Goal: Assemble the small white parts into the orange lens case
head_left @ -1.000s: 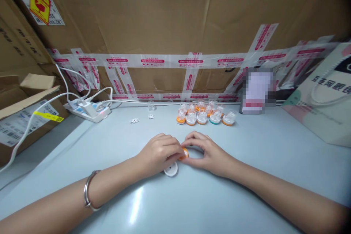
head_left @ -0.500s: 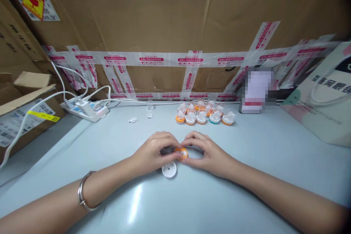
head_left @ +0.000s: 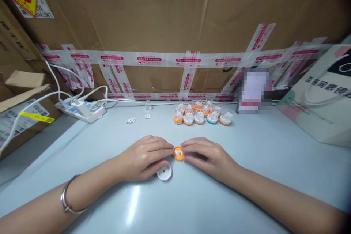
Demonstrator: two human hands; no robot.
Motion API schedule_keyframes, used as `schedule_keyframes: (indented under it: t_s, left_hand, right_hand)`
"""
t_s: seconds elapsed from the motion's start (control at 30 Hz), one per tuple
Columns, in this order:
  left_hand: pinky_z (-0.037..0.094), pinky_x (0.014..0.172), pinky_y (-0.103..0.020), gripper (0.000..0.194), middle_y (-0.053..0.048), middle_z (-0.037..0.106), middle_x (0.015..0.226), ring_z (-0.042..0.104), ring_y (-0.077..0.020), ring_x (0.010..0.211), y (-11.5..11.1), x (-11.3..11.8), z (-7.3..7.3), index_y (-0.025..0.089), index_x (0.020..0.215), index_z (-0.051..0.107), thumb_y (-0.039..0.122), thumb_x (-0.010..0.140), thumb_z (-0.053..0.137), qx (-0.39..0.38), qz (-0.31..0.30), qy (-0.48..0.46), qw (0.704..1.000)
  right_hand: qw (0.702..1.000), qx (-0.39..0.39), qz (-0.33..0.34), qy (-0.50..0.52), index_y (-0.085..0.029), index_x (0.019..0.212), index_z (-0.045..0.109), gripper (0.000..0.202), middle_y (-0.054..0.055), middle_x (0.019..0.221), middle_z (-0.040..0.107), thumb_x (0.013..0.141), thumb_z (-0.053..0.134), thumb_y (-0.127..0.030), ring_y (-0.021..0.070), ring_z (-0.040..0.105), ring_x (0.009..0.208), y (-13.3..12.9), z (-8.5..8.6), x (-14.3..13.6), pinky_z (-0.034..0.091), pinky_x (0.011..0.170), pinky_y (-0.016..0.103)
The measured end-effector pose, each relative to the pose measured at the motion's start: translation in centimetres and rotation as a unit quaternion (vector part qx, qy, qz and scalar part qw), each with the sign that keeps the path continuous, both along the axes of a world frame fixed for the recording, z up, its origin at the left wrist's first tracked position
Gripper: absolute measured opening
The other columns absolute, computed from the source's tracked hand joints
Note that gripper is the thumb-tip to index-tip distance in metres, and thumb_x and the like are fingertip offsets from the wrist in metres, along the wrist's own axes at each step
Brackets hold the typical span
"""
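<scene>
A small orange round cap (head_left: 178,153) with white bits on top sits between the fingertips of both hands on the pale table (head_left: 246,153). My left hand (head_left: 142,157) pinches it from the left, and my right hand (head_left: 207,155) from the right. A white round disc (head_left: 164,172) with a small hole lies on the table just below my left fingers. Farther back stands a cluster of several small clear-topped pieces with orange bases (head_left: 200,113), one of them with a teal base (head_left: 211,118).
A white power strip (head_left: 82,111) with cables lies at the back left. Two small white gear-like parts (head_left: 131,120) and a clear cup (head_left: 148,105) lie behind my hands. Cardboard walls with tape stand behind, a paper bag (head_left: 320,98) at right, a box (head_left: 19,117) at left.
Both hands have drawn slightly toward me and spread, so the orange cap's top now shows between the fingertips. The white disc stays on the table beside my left hand.
</scene>
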State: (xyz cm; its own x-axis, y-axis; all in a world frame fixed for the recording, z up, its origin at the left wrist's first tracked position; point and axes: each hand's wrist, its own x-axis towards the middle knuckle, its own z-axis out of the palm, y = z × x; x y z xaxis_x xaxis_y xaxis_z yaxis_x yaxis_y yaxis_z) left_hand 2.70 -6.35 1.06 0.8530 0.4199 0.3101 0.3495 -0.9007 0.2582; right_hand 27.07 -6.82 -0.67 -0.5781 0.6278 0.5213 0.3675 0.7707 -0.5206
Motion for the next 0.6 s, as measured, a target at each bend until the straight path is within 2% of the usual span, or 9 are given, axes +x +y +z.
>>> schedule_keyframes:
  t_s: [0.17, 0.43, 0.6]
  left_hand:
    - [0.037, 0.087, -0.034, 0.036, -0.008, 0.060, 0.112, 0.052, -0.0195, 0.102, -0.22, 0.26, 0.11, 0.019, 0.128, 0.044, 0.020, 0.091, 0.040, 0.006, 0.013, 0.032, 0.999]
    - [0.033, 0.083, -0.034, 0.039, -0.008, 0.060, 0.112, 0.052, -0.0191, 0.100, -0.56, 0.68, -0.18, 0.020, 0.131, 0.041, 0.022, 0.092, 0.040, 0.060, 0.023, 0.058, 0.996]
    - [0.032, 0.083, -0.034, 0.038, -0.007, 0.059, 0.113, 0.052, -0.0183, 0.099, -0.50, 0.73, -0.26, 0.020, 0.130, 0.041, 0.023, 0.092, 0.040, 0.064, 0.026, 0.067, 0.995]
  right_hand:
    - [1.000, 0.013, 0.022, -0.010, -0.020, 0.096, 0.067, 0.017, 0.005, 0.095, 0.070, 0.084, 0.056, -0.017, 0.0142, 0.063, 0.089, 0.10, -0.39, 0.05, 0.050, 0.081, 0.027]
    - [1.000, 0.013, 0.009, -0.008, -0.019, 0.094, 0.068, 0.015, 0.006, 0.087, 0.069, 0.083, 0.058, -0.020, 0.0143, 0.062, 0.081, 0.13, -0.59, -0.02, 0.052, 0.075, 0.027]
    - [1.000, 0.015, 0.005, -0.014, -0.020, 0.093, 0.069, 0.015, 0.006, 0.088, 0.068, 0.084, 0.057, -0.020, 0.0137, 0.061, 0.080, 0.11, -0.52, -0.04, 0.051, 0.074, 0.026]
